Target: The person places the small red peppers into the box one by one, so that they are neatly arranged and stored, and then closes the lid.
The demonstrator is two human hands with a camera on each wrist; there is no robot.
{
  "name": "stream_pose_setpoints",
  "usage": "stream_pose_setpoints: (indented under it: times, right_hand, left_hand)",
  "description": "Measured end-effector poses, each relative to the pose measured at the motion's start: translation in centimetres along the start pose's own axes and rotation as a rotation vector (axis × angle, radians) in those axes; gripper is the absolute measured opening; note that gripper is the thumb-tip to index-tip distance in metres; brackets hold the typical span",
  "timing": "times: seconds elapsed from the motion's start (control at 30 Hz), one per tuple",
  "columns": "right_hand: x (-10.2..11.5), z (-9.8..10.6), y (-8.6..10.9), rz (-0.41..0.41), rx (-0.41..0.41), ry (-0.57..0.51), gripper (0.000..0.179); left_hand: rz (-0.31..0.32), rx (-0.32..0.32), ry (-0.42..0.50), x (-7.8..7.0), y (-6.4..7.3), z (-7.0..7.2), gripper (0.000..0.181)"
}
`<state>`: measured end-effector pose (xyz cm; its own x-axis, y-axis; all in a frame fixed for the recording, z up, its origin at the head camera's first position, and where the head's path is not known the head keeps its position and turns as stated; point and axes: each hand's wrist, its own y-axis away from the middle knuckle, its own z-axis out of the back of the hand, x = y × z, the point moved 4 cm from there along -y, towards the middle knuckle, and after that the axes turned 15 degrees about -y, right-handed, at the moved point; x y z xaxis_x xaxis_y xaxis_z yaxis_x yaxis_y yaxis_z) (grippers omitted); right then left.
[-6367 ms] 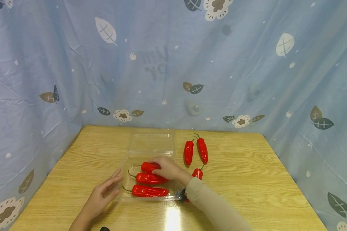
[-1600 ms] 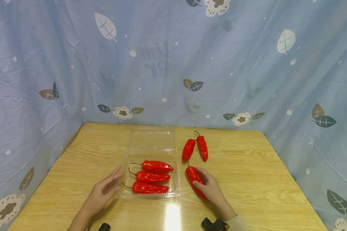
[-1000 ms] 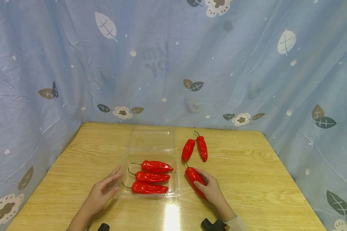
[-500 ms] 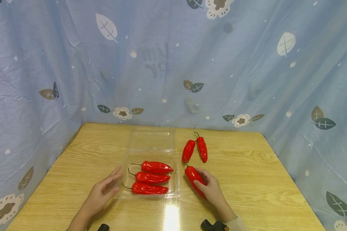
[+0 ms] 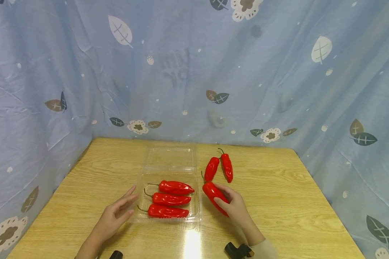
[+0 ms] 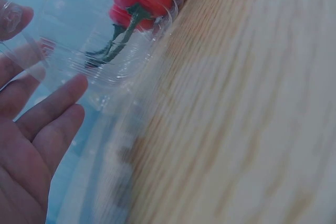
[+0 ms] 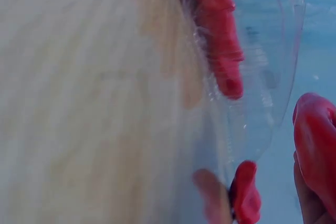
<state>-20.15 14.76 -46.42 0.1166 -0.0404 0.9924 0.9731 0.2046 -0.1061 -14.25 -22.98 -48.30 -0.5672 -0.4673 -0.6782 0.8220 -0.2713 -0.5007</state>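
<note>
Three red chili peppers lie side by side in the base of a clear plastic clamshell box (image 5: 197, 212), their green stems toward the left. My right hand (image 5: 236, 208) grips another red chili pepper (image 5: 212, 194) just right of the box, stem pointing up and away. That same held pepper (image 7: 316, 145) shows at the right edge of the right wrist view. My left hand (image 5: 115, 216) is at the box's left side, fingers relaxed and parted. In the left wrist view, the left hand's fingertips (image 6: 76, 85) are right at the clear box wall.
Two more red chili peppers, one leaning left (image 5: 211, 169) and one upright (image 5: 227, 167), lie on the wooden table (image 5: 272, 187) behind the right hand. The box's clear lid (image 5: 170, 158) is folded back flat. A patterned blue curtain (image 5: 188, 72) encloses the table.
Earlier the right hand was over the back pepper in the box. It has since moved right and gripped a pepper on the table, now shifted slightly up and left. The left hand stays put.
</note>
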Motion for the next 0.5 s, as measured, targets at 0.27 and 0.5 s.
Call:
stream_pose_setpoints:
  times: [0.27,0.5]
  right_hand:
    - [1.8,-1.6,-1.4,0.099,0.071,0.025,0.039]
    - [3.1,-3.9,-2.3,0.152,0.188,0.001,0.040]
  left_hand:
    - [-0.002,-0.007,-0.005,-0.2,0.0,0.0,0.039]
    - [-0.005,-0.009,-0.012,-0.4,-0.1,0.0,0.039]
